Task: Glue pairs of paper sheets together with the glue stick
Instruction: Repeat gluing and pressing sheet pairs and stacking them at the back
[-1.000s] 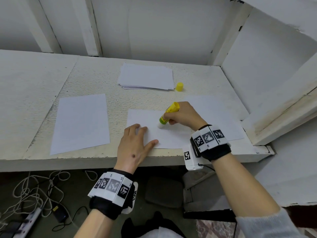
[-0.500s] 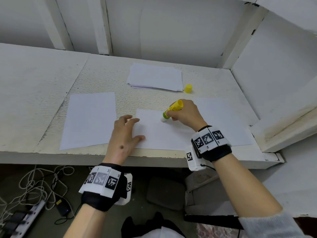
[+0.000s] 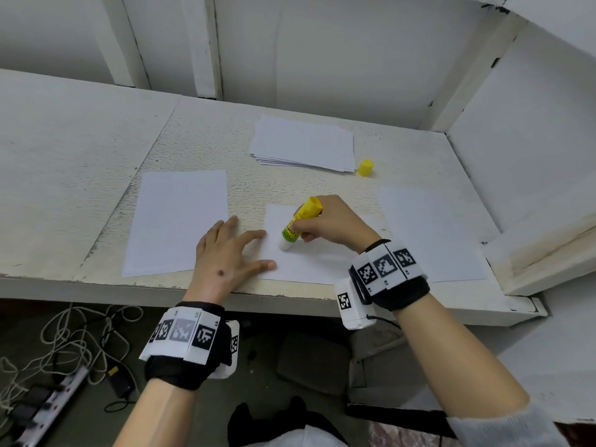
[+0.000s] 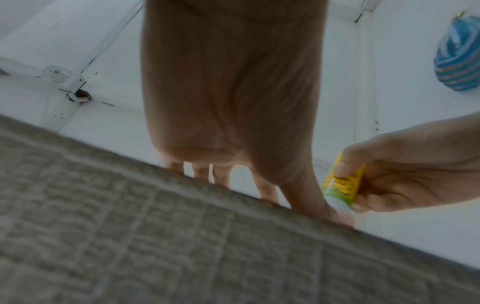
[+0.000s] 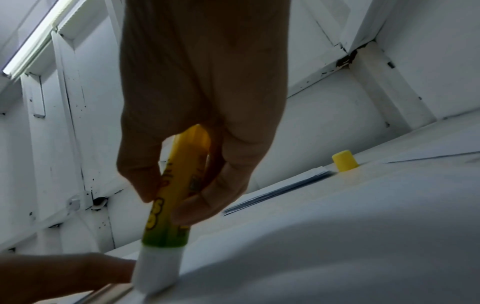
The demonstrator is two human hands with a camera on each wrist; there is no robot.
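Gripping cylindrical glue stick [image 3: 301,221], rt hand [image 3: 332,221].

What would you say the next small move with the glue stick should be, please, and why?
Probably a stroke of the glue stick across the middle sheet toward its right side: the right hand has its white tip on the paper near the left edge, and the left hand lies flat at that edge, pinning it.
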